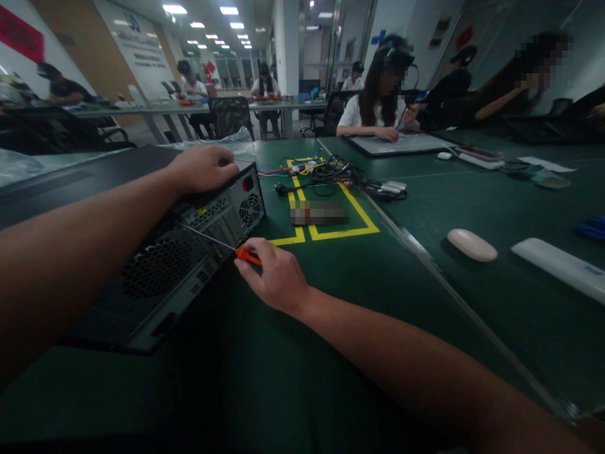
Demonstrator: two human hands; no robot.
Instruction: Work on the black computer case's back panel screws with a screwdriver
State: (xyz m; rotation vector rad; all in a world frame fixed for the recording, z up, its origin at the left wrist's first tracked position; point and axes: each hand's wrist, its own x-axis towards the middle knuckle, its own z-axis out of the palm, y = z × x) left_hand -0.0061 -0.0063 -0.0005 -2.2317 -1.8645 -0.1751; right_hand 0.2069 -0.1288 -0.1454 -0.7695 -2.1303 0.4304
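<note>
Right grip [271, 275] pinches a screwdriver [248, 256]. Left grip [202, 169] rests half-curled atop a computer tower [161, 265], inside the bench's [255, 372] far edge.

The one head-worn camera looks forward and down, close to the computer case [161, 268] at nine o'clock and facing the distant white pillar [300, 50] at twelve.

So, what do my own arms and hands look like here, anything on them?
Your left hand and right hand wear no gloves. Your left forearm and right forearm look bare, with no sleeve that I can make out. No watch, bracelet or cable shows on either. I see no ring, though some fingers are hidden.
</note>
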